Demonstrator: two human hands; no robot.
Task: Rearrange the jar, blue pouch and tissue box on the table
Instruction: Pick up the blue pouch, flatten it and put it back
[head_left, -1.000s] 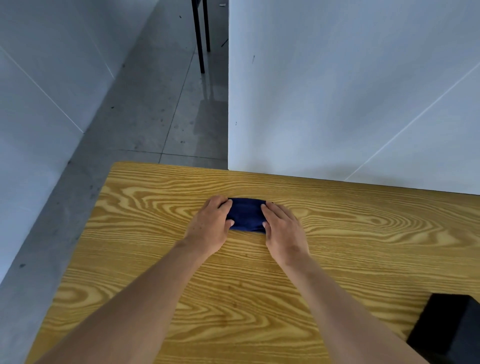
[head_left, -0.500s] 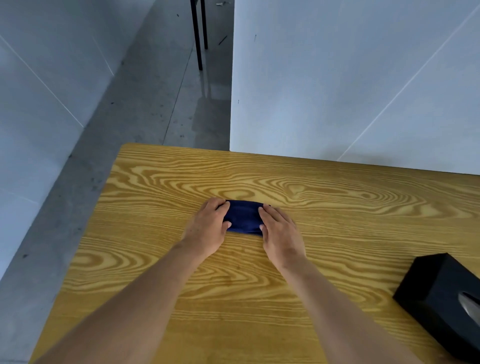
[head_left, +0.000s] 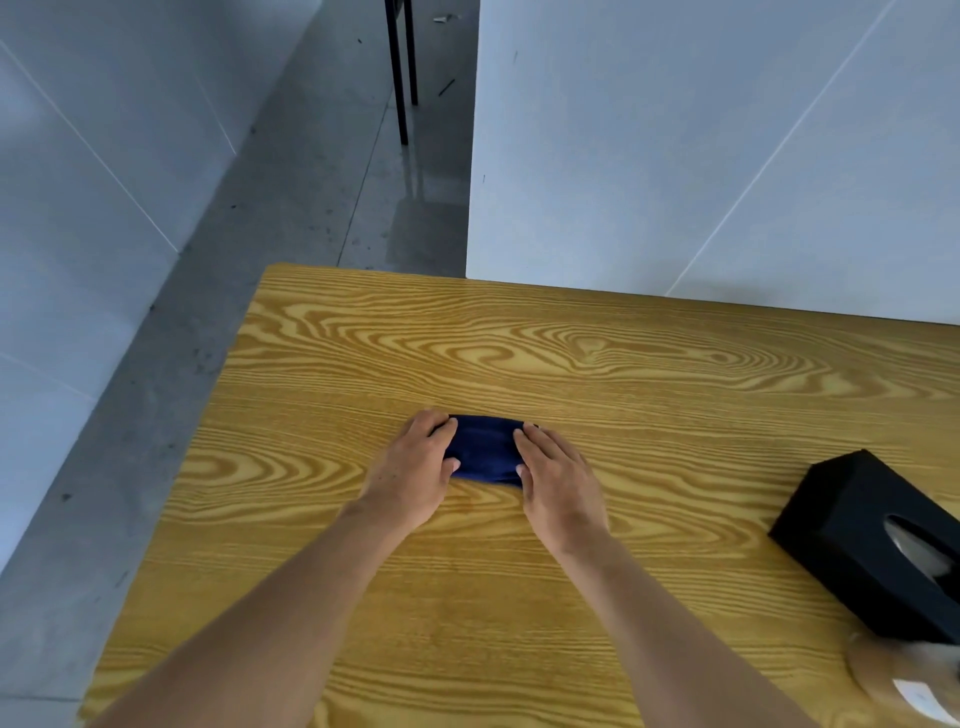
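Midway across the table (head_left: 519, 338), a person's left hand (head_left: 415, 467) and right hand (head_left: 558, 478) clasp the two ends of the blue pouch (head_left: 485, 449), each grip narrow, fingers on top and thumb at the near edge. The black tissue box (head_left: 872, 540) lies well apart to the right, the blurred jar (head_left: 914, 675) just beside its near end. The pouch may be arriving or leaving; which pieces are already placed cannot be told.

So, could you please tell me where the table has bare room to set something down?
The table is barest along the far edge, beyond the blue pouch held by the left hand and right hand, and left of them. It is crowded at the near right, around tissue box and jar.
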